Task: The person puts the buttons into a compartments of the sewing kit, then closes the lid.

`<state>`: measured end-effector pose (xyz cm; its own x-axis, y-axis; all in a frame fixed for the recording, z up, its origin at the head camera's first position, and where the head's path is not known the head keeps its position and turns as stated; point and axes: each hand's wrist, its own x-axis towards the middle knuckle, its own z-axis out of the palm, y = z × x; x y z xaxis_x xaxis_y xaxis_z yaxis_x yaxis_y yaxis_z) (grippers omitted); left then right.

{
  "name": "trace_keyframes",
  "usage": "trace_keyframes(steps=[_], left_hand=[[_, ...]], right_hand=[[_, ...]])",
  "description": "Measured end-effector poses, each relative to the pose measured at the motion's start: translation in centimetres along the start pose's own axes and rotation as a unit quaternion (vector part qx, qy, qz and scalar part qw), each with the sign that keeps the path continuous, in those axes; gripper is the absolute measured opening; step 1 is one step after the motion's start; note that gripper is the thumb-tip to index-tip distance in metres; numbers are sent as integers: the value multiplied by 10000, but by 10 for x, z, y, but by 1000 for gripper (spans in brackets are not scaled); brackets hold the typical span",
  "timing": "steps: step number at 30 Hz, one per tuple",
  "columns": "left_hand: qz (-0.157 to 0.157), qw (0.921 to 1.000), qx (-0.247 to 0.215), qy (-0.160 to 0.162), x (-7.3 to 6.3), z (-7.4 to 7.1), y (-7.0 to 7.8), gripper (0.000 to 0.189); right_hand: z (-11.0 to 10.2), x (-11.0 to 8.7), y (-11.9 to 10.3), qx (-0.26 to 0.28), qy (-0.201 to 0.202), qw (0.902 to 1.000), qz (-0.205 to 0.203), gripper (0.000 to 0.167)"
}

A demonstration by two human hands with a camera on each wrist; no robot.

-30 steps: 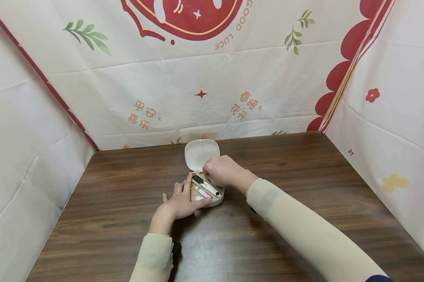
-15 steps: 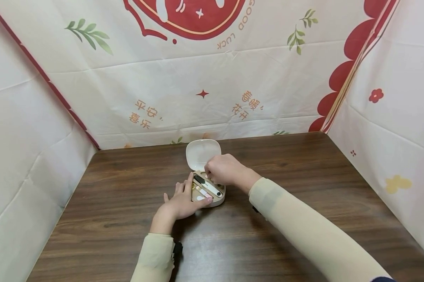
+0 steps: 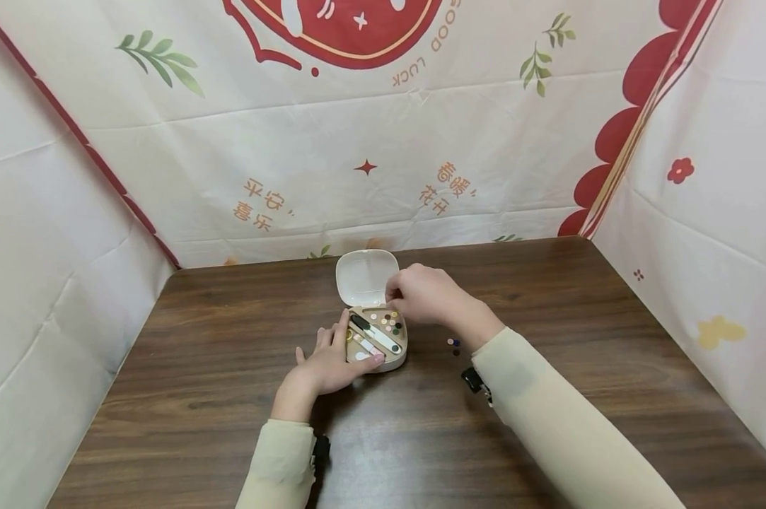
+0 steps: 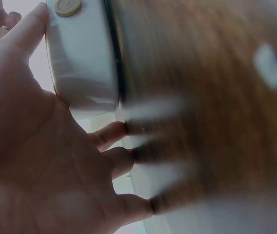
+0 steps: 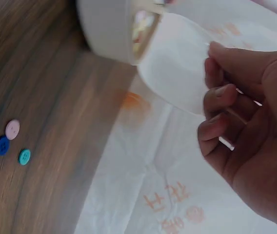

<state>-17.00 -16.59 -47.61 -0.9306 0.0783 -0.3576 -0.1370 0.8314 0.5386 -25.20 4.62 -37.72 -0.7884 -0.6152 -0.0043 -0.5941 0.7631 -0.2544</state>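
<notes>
A sewing kit case (image 3: 392, 365) stands on the table with its white lid (image 3: 366, 277) raised at the back. Inside lie several small buttons (image 3: 390, 322) and a black-and-white tool (image 3: 376, 334) set diagonally. My left hand (image 3: 322, 369) steadies the case's left side, straight index finger along one edge and thumb at the front. In the left wrist view its other fingers reach down to the table. Above the case's back right, my right hand (image 3: 424, 293) has thumb and index finger pinched together. A small pale thing shows at those fingertips in the right wrist view, its kind unclear.
Several loose buttons, among them a blue button (image 5: 2, 145), a pink button (image 5: 12, 129) and a teal button (image 5: 25, 156), lie on the dark wooden table (image 3: 230, 367) right of the case. A printed white cloth (image 3: 319, 148) hangs around the back and sides.
My right hand has risen from inside the case and moved right and back, uncovering the buttons in it and those on the table. The left hand stays in place.
</notes>
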Motion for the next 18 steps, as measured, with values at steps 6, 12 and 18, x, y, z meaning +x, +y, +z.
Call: trace_keyframes(steps=[6, 12, 18], left_hand=[[32, 10000, 19, 33, 10, 6, -8, 132], [2, 10000, 38, 19, 8, 6, -7, 129], [80, 9999, 11, 105, -1, -1, 1, 128]], right_hand=[[-3, -23, 8, 275, -12, 9986, 461, 14], [15, -45, 30, 95, -318, 9972, 669, 15], [29, -64, 50, -202, -505, 9958, 735, 22]])
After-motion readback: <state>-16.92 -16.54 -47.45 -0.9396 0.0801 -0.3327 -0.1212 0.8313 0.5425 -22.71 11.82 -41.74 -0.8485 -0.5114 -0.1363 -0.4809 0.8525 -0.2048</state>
